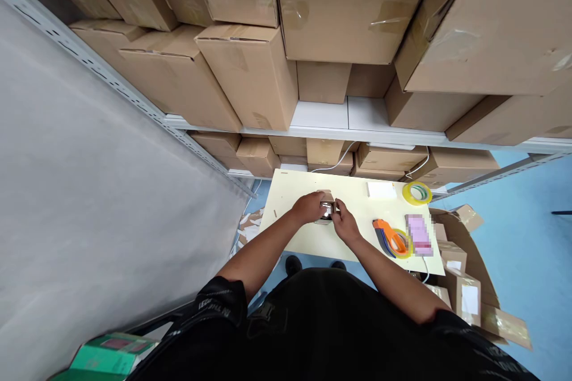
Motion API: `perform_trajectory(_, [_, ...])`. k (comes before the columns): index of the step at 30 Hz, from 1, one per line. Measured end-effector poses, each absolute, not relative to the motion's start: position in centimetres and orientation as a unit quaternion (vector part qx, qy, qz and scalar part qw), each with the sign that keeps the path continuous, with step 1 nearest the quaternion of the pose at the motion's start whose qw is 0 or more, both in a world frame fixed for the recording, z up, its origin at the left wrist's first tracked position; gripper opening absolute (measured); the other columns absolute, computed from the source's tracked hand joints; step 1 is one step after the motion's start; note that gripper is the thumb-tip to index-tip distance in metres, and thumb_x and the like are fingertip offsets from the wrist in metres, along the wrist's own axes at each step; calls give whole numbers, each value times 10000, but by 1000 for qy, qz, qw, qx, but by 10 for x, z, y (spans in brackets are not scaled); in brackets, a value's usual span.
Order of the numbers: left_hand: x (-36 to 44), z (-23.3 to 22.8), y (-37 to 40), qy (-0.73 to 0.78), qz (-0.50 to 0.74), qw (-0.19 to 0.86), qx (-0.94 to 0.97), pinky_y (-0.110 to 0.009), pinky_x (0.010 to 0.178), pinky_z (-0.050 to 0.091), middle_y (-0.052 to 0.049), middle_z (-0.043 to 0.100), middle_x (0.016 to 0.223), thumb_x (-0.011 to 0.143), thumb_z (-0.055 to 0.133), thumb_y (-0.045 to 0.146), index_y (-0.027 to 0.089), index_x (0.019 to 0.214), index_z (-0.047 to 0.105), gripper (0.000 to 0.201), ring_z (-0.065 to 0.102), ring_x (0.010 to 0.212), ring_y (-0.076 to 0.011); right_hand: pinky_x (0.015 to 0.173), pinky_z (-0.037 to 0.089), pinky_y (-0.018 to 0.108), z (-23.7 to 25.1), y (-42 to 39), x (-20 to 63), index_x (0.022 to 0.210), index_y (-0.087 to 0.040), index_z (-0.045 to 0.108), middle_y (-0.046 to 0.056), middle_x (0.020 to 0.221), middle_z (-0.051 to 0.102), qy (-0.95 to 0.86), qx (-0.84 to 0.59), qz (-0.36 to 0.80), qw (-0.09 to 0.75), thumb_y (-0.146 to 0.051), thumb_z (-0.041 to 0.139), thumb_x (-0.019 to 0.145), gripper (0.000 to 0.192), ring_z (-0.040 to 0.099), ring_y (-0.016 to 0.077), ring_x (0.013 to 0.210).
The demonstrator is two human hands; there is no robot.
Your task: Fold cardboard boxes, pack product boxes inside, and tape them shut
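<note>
Both my hands meet over the middle of a pale yellow table [308, 238]. My left hand [308, 207] and my right hand [343, 223] grip a small brown cardboard box [326, 197] between them, with a shiny dark item at its opening. The box rests on or just above the tabletop; my fingers hide most of it.
An orange tape dispenser [389, 237], a clear tape roll [417, 193], a white pad [381, 190] and a pink blurred object [419, 234] lie on the table's right. Stacked cartons fill the metal shelves [357, 131] behind. An open carton of small boxes [460, 274] stands right. Green boxes [107, 357] lie at bottom left.
</note>
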State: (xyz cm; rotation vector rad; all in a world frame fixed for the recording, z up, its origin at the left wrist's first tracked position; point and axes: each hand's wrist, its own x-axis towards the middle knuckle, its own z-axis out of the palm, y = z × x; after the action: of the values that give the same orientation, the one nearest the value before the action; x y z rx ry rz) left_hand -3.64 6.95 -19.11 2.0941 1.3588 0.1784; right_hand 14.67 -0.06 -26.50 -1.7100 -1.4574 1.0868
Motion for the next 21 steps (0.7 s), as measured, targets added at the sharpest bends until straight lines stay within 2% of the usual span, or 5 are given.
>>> perform_trajectory(4, [-51,-191,64,507,105,338,786,-351,938,525,-76,717,1192,829,589,84,234,1260,653,461,669,1074,-263,908,546,414,-259,0,151,1324,-258,624,59,1060,760,-553,-663,393,316,-352,406,937,454,694,289,988])
perform_trajectory(8, [-60,-197,59,453,123,257,845,-402,1044,477,-106,654,1246,810,556,36,202,1098,742,381,577,1177,-271,852,549,410,-263,1,151,1316,-264,609,36,995,756,-521,-667,433,310,-378,443,916,447,684,274,881])
perform_trajectory(13, [-51,-193,58,414,51,181,891,-474,1018,449,-135,667,1156,882,595,147,173,1022,777,231,563,1136,-319,871,563,433,-278,0,151,1568,-265,397,78,1294,718,-483,-663,462,338,-394,480,910,675,704,244,857])
perform_trajectory(18, [-34,-186,58,475,15,218,852,-424,941,511,-181,635,1200,853,740,366,133,1040,769,300,593,1101,-339,1088,498,492,-282,-2,153,1483,-271,555,83,1378,687,-524,-645,447,330,-344,501,905,584,690,278,1123])
perform_trajectory(21, [-20,-185,57,526,-37,223,820,-417,893,529,-211,611,1245,779,823,391,112,1080,755,416,573,1154,-375,1033,537,479,-281,-5,152,1517,-300,515,75,1467,628,-549,-622,468,304,-255,592,811,711,686,262,1111])
